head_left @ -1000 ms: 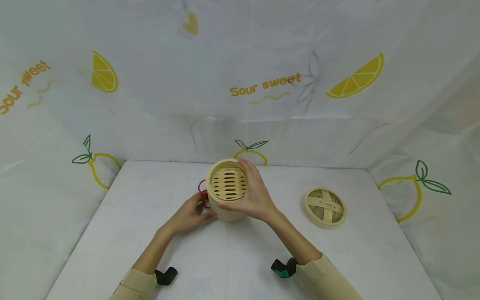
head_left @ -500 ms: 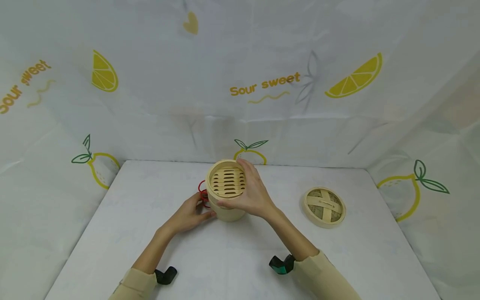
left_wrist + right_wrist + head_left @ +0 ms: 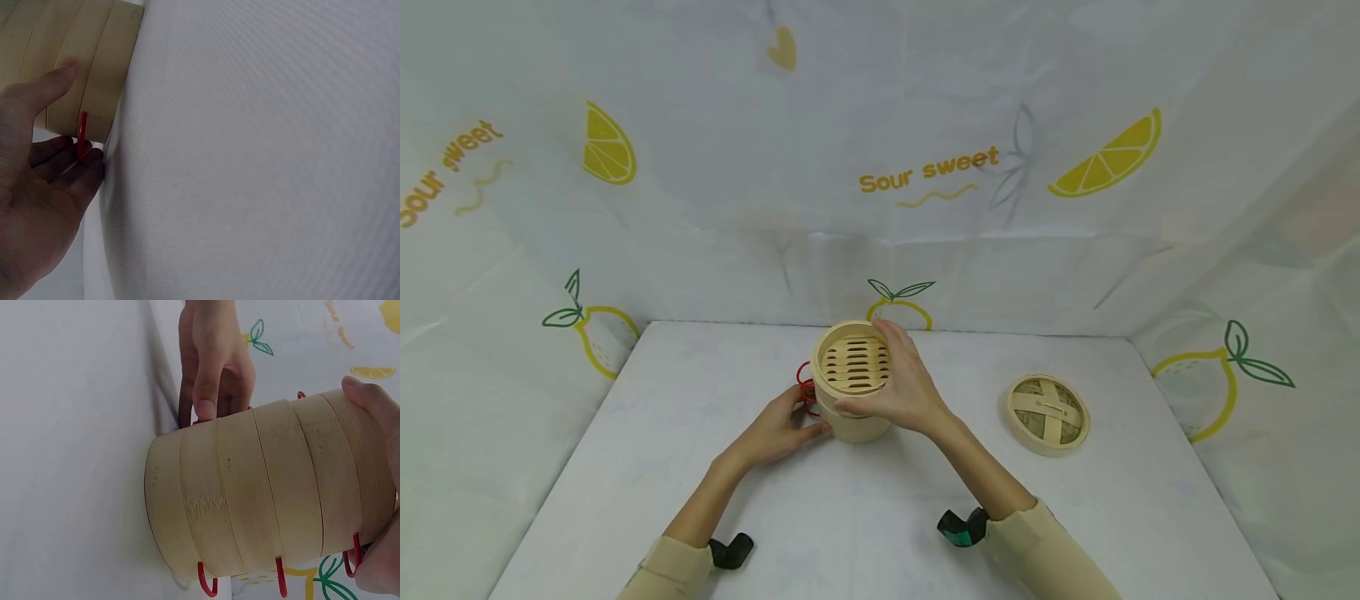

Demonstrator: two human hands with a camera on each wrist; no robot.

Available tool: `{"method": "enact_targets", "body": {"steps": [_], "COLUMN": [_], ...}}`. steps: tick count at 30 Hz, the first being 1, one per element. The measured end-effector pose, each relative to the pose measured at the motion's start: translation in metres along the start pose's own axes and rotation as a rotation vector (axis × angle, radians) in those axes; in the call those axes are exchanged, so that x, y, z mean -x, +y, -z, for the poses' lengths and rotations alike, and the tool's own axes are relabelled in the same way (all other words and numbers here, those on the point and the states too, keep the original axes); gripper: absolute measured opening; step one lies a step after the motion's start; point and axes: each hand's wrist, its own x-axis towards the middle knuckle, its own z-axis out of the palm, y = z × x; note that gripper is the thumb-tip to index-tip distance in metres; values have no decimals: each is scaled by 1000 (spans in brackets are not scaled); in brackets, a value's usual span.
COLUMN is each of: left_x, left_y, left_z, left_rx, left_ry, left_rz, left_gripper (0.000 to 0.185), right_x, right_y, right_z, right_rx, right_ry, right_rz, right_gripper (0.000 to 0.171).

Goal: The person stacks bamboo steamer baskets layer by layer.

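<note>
The right hand (image 3: pixel 904 392) grips the top rim of the bamboo steamer (image 3: pixel 852 383); the left hand (image 3: pixel 778 429) pinches its red wire (image 3: pixel 806 388) at the base. The lid (image 3: pixel 1048 412) lies well right, bare worktop (image 3: pixel 662 433) around.

A pale bamboo steamer stack (image 3: pixel 852 385) stands upright near the middle of the white table (image 3: pixel 625 467), toward its far edge, top tier uncovered to show the slatted floor. Red wire loops (image 3: pixel 806 390) jut from its left side. Both hands touch it.
</note>
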Motion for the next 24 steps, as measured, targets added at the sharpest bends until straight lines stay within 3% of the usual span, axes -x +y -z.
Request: {"method": "enact_targets", "body": {"steps": [24], "left_x": [0], "left_y": [-2], "left_z": [-3], "left_rx": [3], "left_ry": [9], "left_rz": [-24], "left_gripper": [64], "right_x": [0], "right_y": [2], "right_z": [1], "right_rx": [8], "right_ry": [-14], "right_rz": [-10], "right_gripper": [138]}}
